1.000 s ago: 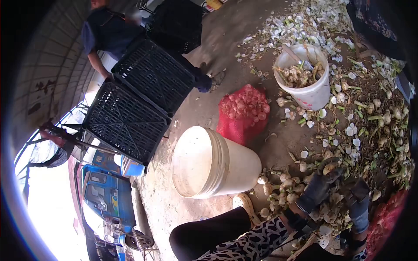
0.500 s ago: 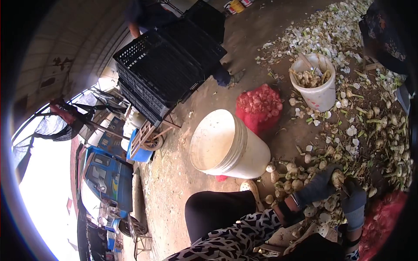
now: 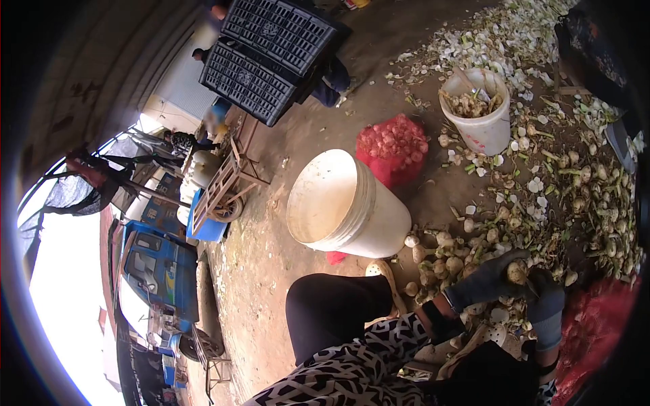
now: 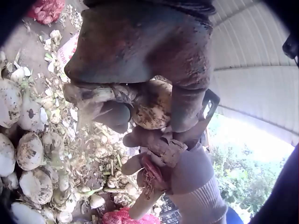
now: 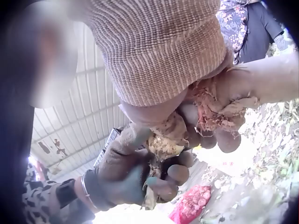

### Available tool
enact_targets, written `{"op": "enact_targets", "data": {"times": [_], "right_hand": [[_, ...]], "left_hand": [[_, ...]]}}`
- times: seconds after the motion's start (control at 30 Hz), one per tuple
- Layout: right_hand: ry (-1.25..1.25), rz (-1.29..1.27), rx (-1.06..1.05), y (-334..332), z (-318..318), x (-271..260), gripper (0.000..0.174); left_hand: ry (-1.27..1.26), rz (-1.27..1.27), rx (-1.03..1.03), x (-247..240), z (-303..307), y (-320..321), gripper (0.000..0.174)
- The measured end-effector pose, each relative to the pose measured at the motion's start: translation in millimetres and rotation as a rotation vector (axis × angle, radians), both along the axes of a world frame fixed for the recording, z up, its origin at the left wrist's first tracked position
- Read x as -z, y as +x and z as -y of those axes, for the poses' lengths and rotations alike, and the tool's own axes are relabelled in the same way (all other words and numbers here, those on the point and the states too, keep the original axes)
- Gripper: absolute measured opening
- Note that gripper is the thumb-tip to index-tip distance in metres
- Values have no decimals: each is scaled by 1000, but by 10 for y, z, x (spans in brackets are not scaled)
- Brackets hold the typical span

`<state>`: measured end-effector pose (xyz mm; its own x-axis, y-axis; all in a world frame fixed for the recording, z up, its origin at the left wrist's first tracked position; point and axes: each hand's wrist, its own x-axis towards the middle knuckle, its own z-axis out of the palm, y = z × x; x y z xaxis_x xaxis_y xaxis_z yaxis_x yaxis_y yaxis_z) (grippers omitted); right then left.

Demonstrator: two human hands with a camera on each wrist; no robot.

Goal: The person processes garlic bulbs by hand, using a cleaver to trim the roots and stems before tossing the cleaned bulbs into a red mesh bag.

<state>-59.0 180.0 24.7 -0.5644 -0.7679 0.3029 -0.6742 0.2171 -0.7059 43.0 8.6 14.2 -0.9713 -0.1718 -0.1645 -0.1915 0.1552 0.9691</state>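
At the far left a blue truck (image 3: 159, 271) stands out in the bright light. Next to it is a wooden cart (image 3: 227, 186). Black crates (image 3: 271, 51) are up at the top.

A big white bucket (image 3: 379, 223) lies on its side on the ground (image 3: 271, 271). Just behind it sits a red net bag (image 3: 393, 149) full of round pink things. Farther right a small white bucket (image 3: 484, 135) stands upright with bulbs and stalks in it. It has some red print on its side, but the print is too small to read. I can read no other words anywhere.

Dirty bulbs (image 3: 447, 260), peels and green stalks lie all over the ground near the person's knee.

The left hand (image 3: 484, 283) wears a dark glove. Its fingers and thumb are wrapped tight around one muddy bulb (image 3: 516, 272). The bulb sits at the tips of this hand, held up above the pile.

The right hand (image 3: 545, 308) is just to the right of the bulb, in a glove with a grey knit cuff. Its curled fingers (image 4: 154, 140) touch the bulb from the other side. The two hands meet at the bulb. I cannot tell if the right hand grips the bulb or holds something else.

At the far right edge lies another red bag (image 3: 596, 325).
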Motion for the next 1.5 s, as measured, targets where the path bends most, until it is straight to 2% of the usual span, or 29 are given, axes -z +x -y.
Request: {"op": "enact_targets", "data": {"times": [0.13, 0.2, 0.23, 0.27, 0.3, 0.33, 0.37, 0.43, 0.53, 0.63, 0.7, 0.77, 0.83, 0.87, 0.9, 0.97, 1.0, 1.03, 1.1, 1.13, 1.17, 1.2, 1.23, 1.27, 1.3, 1.37, 1.4, 1.43, 1.5], "right_hand": [[58, -38, -10, -7, -57, 24, 26], [76, -13, 13, 8, -62, -43, 24], [120, -11, 22, -2, -83, -32, 22], [107, -51, -14, -23, -124, -67, 26], [237, -56, -14, -14, -179, -84, 32], [260, -134, -12, -11, -193, -58, 35], [385, -103, -10, 7, -205, -225, 33], [389, -137, -8, 15, -215, -174, 36], [369, -139, -6, 10, -245, -97, 38], [406, -158, -7, 24, -270, -140, 40], [434, -98, 31, 37, -271, -177, 35], [430, -86, 53, 61, -261, -138, 32], [430, -78, 76, 54, -253, -129, 28], [474, -47, 63, 42, -242, -142, 26], [517, -16, 50, 35, -238, -148, 24], [482, -106, 143, -54, -219, 332, 21], [575, 6, 224, -284, -248, 753, 19], [672, 130, 302, -344, -297, 878, 17], [432, 334, 411, -272, -342, 915, 23], [136, 513, 402, -118, -392, 844, 21], [109, 964, 279, -107, -427, 475, 24], [14, 1038, 255, -1, -481, 478, 24], [-85, 1085, 221, 51, -509, 478, 24], [-156, 1022, 310, 116, -423, 536, 25], [-156, 1026, 310, 142, -469, 549, 25], [94, 1089, 205, 79, -487, 192, 17], [-125, 876, 170, 181, -461, 507, 18], [-126, 874, 161, 191, -469, 479, 18], [-175, 698, 219, 151, -487, 364, 27]], "left_hand": [[-107, -57, 25, -23, -79, 5, 88], [148, -9, -42, -90, -118, 42, 81], [36, 112, -90, -317, -170, 22, 72], [394, -8, -84, -97, -157, 57, 65], [178, 68, -159, -164, -188, 33, 61], [-80, -37, -99, -89, -149, 35, 60], [100, 56, -155, -1, -140, 33, 64], [-125, 15, -60, -62, -105, 3, 71], [-113, -12, -80, -54, -171, -29, 68], [-231, -62, -42, -148, -251, -57, 66], [203, 57, -177, -91, -311, -18, 66], [283, 66, -194, -63, -355, 6, 73], [641, 11, -282, -90, -431, 39, 80], [560, 77, -245, -100, -417, 69, 90], [565, 81, -242, -51, -403, 119, 90], [475, 104, -213, 89, -382, 217, 89], [241, -49, -28, -194, -529, 194, 83], [168, -164, 150, -238, -539, 195, 76], [422, 94, -5, -194, -564, 145, 77], [461, 69, -8, -151, -502, 49, 76], [506, 81, 4, -133, -443, -2, 76], [108, 88, 30, -159, -477, -61, 73], [-505, -219, 228, -115, -413, -169, 67], [-315, -116, 209, -136, -404, -167, 65], [-124, -2, 193, -180, -407, -125, 63], [-138, 4, 160, -35, -391, -42, 58], [-151, -1, 130, 25, -394, -36, 52], [50, 98, -64, -96, -497, -51, 41], [243, -19, -113, 120, -437, 36, 33]]}}
